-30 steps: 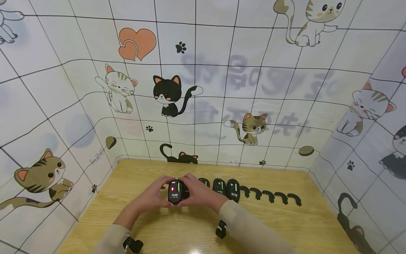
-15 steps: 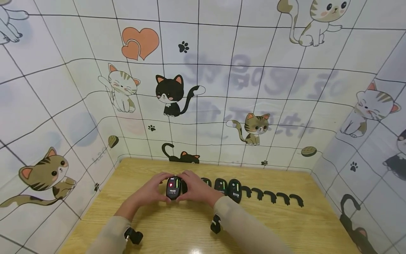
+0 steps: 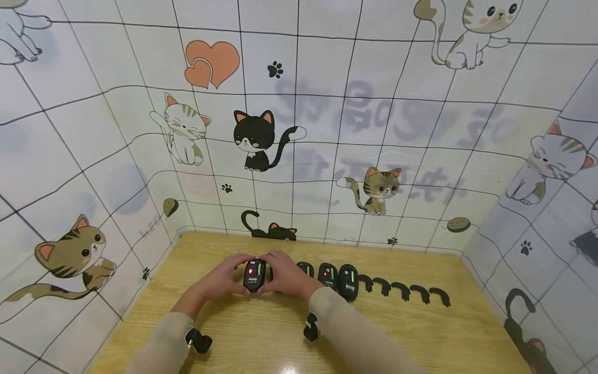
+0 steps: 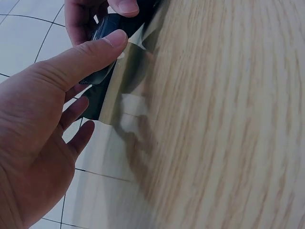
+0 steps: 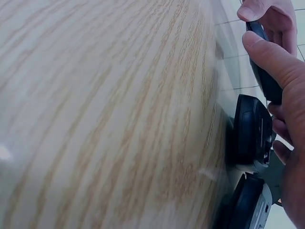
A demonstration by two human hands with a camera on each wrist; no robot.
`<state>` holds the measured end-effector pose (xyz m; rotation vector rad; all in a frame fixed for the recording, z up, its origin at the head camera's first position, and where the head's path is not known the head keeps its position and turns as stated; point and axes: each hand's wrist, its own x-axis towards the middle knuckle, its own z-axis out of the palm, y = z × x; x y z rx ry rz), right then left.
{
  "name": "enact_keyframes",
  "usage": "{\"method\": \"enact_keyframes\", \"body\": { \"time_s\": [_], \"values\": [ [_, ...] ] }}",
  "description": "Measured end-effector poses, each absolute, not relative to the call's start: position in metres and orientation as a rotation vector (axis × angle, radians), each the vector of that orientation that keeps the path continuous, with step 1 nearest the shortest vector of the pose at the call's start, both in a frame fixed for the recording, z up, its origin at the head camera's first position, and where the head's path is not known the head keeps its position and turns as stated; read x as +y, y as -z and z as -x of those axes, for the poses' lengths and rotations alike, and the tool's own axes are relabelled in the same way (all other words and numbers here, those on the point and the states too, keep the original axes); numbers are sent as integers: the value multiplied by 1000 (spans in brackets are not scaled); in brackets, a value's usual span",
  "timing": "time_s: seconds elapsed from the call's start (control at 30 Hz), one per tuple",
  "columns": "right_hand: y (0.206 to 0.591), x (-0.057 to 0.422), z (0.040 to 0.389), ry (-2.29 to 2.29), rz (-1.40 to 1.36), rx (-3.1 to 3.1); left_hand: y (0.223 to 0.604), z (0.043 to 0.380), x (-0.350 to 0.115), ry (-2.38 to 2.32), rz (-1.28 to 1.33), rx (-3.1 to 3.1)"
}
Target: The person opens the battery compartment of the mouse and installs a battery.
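Between both hands is a black computer mouse [image 3: 254,276], its underside facing up with a red light glowing on it and a yellow-green strip. My left hand [image 3: 218,279] holds its left side, thumb at the near end and fingers at the far end. From the right, my right hand [image 3: 290,276] grips the same mouse in a matching way. The right wrist view shows the right thumb [image 5: 271,55] along the mouse's edge. Another mouse [image 3: 306,269] lies just beyond the right hand, partly hidden by it.
Two more upturned mice [image 3: 328,275] lie side by side to the right, one showing a red light. Further right, several curved black pieces [image 3: 401,291] form a row on the wooden table [image 3: 261,332]. A cat-patterned sheet [image 3: 317,208] rises behind and at both sides.
Both hands have moved the mouse slightly left and away from the body. A red light now shows on a mouse to the right. The head view has shifted a little.
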<state>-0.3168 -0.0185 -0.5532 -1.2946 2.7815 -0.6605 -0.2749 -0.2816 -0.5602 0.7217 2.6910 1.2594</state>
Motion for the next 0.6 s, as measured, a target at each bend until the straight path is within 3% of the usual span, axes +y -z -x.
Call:
{"method": "enact_keyframes", "body": {
  "time_s": [0.6],
  "values": [
    [558,-27,321,520,1246,2801,573,281,-286,-1187,-730,2732]
  ]
}}
